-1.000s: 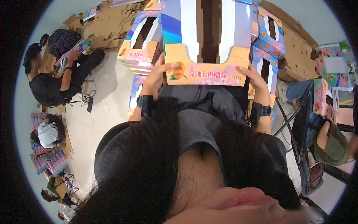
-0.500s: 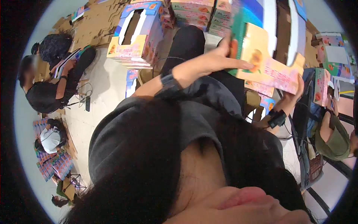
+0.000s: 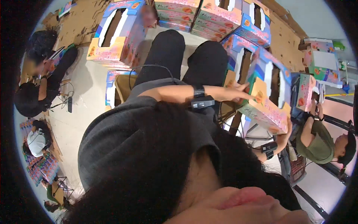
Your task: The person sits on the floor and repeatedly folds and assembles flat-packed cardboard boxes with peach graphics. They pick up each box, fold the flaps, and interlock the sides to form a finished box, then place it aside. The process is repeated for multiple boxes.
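Between my two hands, at my right side, is a colourful cardboard display box [image 3: 266,106] with a long cut-out opening in its top. My left hand [image 3: 241,93] grips its near left corner, thumb and fingers spread against the card. At the near right corner, my right hand [image 3: 288,128] holds the box low on its side; some of those fingers are hidden. Right beside the held box stands another box of the same kind [image 3: 242,52], a little farther off. Whether the held box rests on something beneath it, I cannot tell.
At the left stands a stack of similar boxes [image 3: 128,41]. Several more stacked boxes [image 3: 216,22] stand beyond my knees. Flattened brown cardboard [image 3: 74,26] lies at the far left. A person in an olive shirt [image 3: 317,142] works at the right; other people sit at the left.
Both hands have carried the box right and lower, from in front of my right knee to my right side. The view has shifted, uncovering the stacks beyond.
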A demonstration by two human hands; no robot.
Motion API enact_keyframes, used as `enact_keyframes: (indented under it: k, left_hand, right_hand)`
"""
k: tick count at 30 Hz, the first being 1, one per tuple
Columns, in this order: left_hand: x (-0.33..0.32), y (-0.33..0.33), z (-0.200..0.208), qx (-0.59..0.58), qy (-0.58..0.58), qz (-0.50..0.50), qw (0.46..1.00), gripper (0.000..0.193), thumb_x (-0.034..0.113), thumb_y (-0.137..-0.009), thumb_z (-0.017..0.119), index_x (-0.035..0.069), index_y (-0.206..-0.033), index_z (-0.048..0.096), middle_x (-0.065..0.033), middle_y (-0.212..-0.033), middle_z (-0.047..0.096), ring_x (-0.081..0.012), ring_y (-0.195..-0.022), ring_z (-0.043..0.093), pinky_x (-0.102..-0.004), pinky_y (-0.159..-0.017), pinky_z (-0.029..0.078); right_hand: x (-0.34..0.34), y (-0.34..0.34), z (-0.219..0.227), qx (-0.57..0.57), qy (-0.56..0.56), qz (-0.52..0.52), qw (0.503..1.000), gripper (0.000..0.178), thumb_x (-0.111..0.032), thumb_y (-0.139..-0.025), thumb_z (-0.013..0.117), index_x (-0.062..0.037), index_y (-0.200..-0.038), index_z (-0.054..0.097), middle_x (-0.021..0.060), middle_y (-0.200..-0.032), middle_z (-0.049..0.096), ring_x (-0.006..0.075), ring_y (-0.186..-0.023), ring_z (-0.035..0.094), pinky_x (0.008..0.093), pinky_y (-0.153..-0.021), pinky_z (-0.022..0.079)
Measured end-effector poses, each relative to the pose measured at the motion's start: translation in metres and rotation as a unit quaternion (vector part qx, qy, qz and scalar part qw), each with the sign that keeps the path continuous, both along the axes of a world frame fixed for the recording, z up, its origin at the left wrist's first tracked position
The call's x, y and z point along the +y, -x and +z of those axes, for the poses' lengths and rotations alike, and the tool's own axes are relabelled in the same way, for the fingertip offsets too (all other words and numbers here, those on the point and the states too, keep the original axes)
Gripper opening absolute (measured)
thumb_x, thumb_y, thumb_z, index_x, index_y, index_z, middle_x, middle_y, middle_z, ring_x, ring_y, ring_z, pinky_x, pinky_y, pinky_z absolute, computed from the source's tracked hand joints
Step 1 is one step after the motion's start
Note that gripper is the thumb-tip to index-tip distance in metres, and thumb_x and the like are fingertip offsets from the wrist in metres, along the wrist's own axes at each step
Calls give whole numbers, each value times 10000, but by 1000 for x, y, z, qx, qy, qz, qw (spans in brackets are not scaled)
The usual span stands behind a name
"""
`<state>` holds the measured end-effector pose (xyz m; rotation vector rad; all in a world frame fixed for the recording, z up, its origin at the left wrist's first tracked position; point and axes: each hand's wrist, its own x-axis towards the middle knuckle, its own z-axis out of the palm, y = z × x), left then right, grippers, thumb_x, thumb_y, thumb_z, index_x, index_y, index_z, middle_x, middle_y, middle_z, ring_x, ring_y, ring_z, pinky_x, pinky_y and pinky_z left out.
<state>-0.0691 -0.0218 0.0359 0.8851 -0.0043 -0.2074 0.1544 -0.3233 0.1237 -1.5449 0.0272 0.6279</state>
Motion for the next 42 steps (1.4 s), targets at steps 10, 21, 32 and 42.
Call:
enact_keyframes:
  k: [10, 21, 32, 42]
  left_hand:
    - [21, -10, -8, 47, 54, 81, 994, 881, 560, -958, 477, 203, -1558, -61, -45, -1481, 335, -197, -1285, 424, -361, -1094, 297]
    - [20, -7, -5, 48, -6, 149, 988, 973, 552, -922, 532, 92, -1548, -56, -111, -1520, 293, -220, -1336, 385, -352, -1099, 285]
    - [16, -25, -17, 165, 41, 243, 955, 805, 590, -878, 552, 98, -1444, 259, -118, -1356, 454, -204, -1246, 454, -356, -1038, 352]
    - [9, -56, -57, 246, -13, 215, 945, 767, 629, -831, 582, 56, -1324, 454, -108, -1183, 510, -195, -1086, 486, -336, -937, 383]
  right_hand:
    - [50, -56, -27, 47, -12, 92, 995, 440, -361, -958, 507, -23, -1231, 582, 99, -1183, 645, 232, -1103, 606, 357, -968, 450]
    - [61, -91, -79, -4, -35, 108, 994, 471, -337, -926, 550, 4, -1250, 569, 136, -1223, 629, 268, -1108, 613, 394, -978, 462]
    - [68, -122, -162, 83, -36, 128, 988, 549, -396, -889, 573, 8, -1259, 545, 158, -1229, 625, 288, -1111, 619, 456, -985, 474]
    - [119, -100, -173, -13, 118, 263, 958, 695, -205, -902, 605, -1, -1490, 295, 128, -1289, 563, 204, -1112, 572, 321, -897, 477]
